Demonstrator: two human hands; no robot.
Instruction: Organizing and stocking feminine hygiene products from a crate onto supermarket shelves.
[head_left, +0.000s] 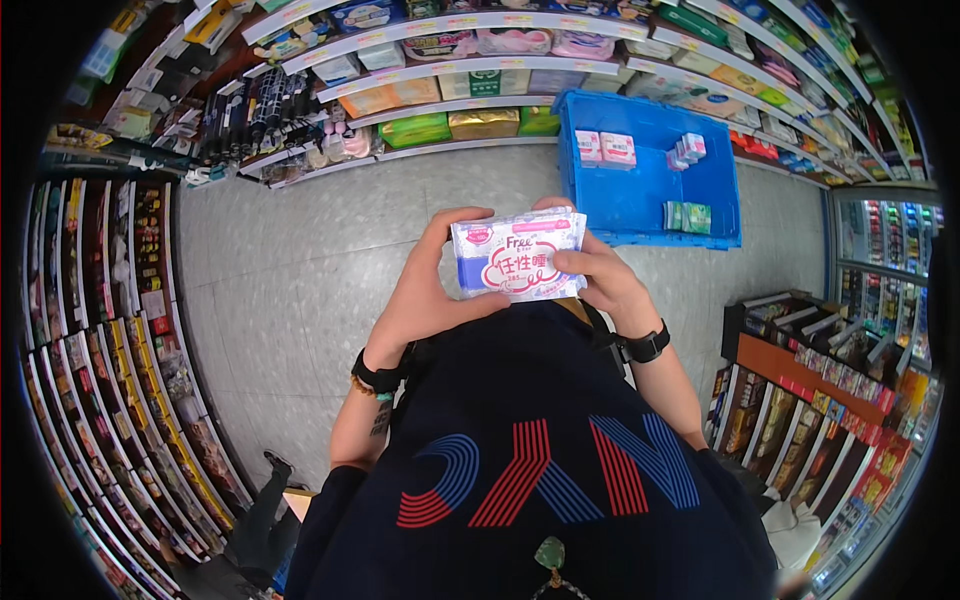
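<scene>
Both my hands hold a white, purple and pink packet of sanitary pads (517, 255) in front of my body, its printed face up; edges behind it suggest more than one packet. My left hand (427, 289) grips its left side, thumb along the lower edge. On the right, my right hand (604, 274) has its thumb on the printed face. Beyond the hands a blue plastic crate (622, 202) stands on the floor. Inside it lie pink-and-white packets (617, 150) at the back left, small white-and-pink packets (690, 148) at the right and green packets (696, 217) at the near right.
Stocked shop shelves (480, 73) curve along the far side, with umbrellas (259, 112) at their left. More shelving (120, 360) lines the left. At the right stand a snack rack (795, 390) and a glass-door cooler (885, 262). Other people are partly visible at lower left (262, 517) and lower right (791, 525).
</scene>
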